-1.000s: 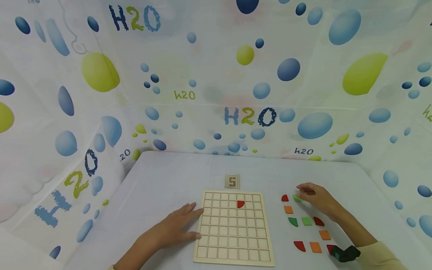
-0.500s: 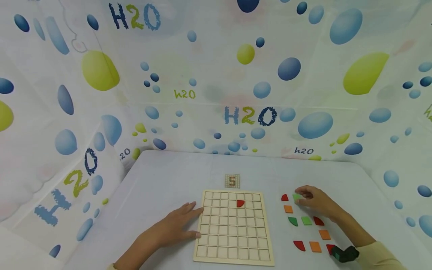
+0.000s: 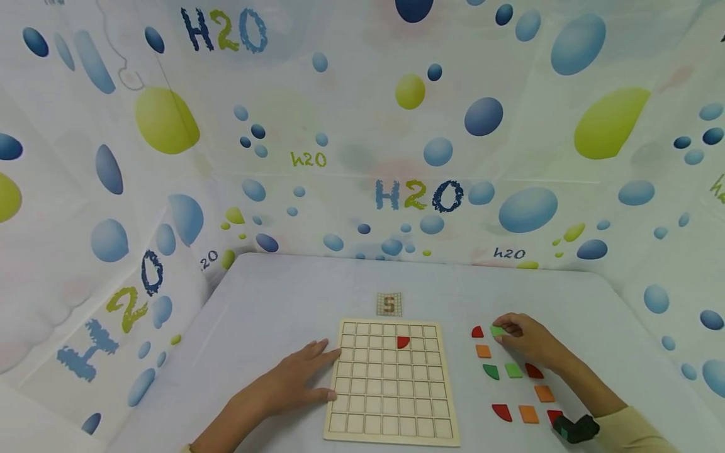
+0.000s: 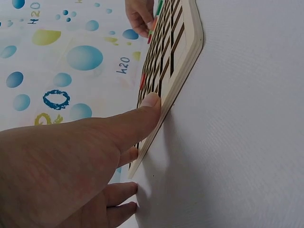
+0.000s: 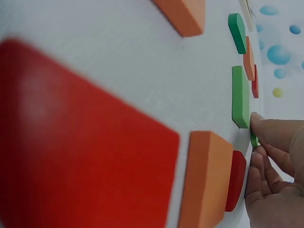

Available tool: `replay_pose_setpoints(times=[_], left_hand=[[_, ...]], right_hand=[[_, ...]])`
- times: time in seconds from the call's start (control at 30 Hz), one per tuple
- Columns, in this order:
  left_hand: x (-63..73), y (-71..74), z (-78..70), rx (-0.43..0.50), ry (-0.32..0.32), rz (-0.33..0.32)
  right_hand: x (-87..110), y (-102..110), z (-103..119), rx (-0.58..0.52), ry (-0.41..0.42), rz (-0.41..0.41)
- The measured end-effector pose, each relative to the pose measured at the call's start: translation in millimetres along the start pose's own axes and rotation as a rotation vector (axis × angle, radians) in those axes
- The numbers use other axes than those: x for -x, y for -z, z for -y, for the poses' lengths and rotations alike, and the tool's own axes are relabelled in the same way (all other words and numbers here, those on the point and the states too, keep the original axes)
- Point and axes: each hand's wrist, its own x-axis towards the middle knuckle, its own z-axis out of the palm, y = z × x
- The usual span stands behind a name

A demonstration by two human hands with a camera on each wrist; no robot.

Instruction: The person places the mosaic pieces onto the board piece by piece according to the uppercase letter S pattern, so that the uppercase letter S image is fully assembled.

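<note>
My left hand (image 3: 291, 382) lies beside the wooden grid board (image 3: 391, 441), its thumb and fingertips against the left edge. In the left wrist view, the thumb (image 4: 151, 100) touches the board's rim. At the right, my right hand (image 3: 529, 340) pinches a light green square tile (image 3: 496, 331) at the table surface; the fingers hide part of it. The right wrist view shows this green tile (image 5: 254, 138) between thumb and fingers. One red quarter-circle tile (image 3: 403, 342) sits in a cell of the board's second row.
Right of the board lie several loose tiles, among them a red quarter-circle (image 3: 477, 332), an orange square (image 3: 483, 351) and a green quarter-circle (image 3: 491, 372). A small pattern card (image 3: 389, 304) lies behind the board. A dark wrist device (image 3: 576, 429) partly covers another red tile (image 3: 555, 417).
My right hand's fingers have come down and closed around the light green tile, which has turned slightly. The left hand and the board stay put.
</note>
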Motion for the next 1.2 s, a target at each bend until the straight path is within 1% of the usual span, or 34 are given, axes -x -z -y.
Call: replay_pose_setpoints(times=[0.27,0.7,0.83,1.03,1.2], left_hand=[[-0.5,-2.0,2.3,-0.002,-0.015,-0.011],[-0.4,-2.2,4.1,-0.005,-0.027,-0.011],[-1.5,-2.7,4.1,-0.003,-0.02,-0.004],[-2.7,-3.5,5.4,-0.013,-0.017,0.001],[-3.4,-4.7,6.1,-0.01,-0.004,0.008]], right_hand=[[-2.2,-2.7,-2.5,0.025,0.04,-0.023],[-2.6,2.0,6.4,0.043,0.017,-0.017],[-2.6,4.6,9.2,0.032,0.029,-0.012],[-5.3,6.2,19.2,0.024,0.076,-0.029],[-10.9,1.0,33.9,0.013,0.145,-0.047]])
